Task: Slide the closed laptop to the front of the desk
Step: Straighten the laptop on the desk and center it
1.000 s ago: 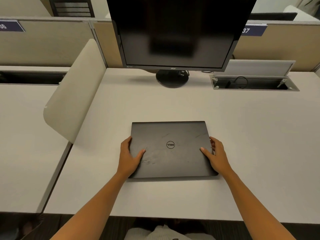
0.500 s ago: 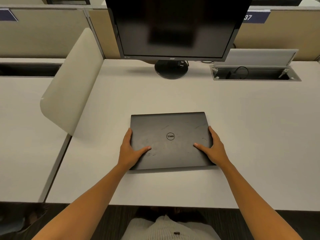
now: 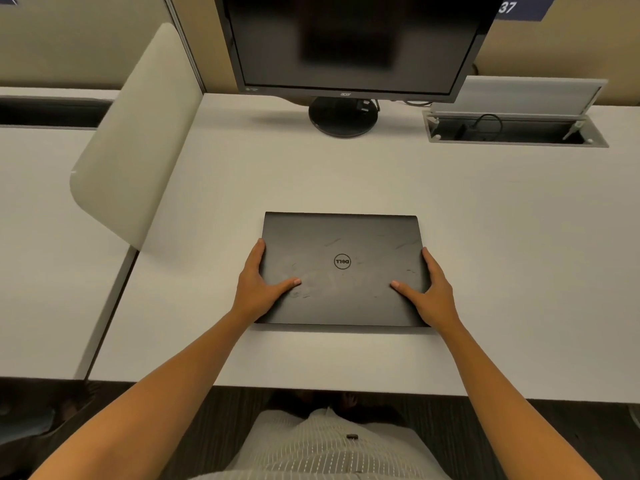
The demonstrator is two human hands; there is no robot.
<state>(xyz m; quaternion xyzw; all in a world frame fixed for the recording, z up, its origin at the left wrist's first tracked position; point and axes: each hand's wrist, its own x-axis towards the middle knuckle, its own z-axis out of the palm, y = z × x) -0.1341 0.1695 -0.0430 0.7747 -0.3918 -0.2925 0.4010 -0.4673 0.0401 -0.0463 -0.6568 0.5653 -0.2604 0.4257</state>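
Two hands clasp the closed laptop (image 3: 341, 268) by its side edges: left hand (image 3: 258, 287) at 9 o'clock, right hand (image 3: 431, 291) at 3 o'clock, thumbs pressed flat on the lid, fingers wrapped over the edges. It lies mid-desk (image 3: 485, 237), short of the front edge at 6 o'clock. Risk: uneven pull could skew the slab or overshoot the edge. Lid matte black, smudged, rectangular; desk smooth, pale laminate.

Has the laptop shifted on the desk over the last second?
Yes, slightly. The laptop has slid toward the front of the desk: its gap from the monitor stand is wider, and the strip of desk before it is narrower.
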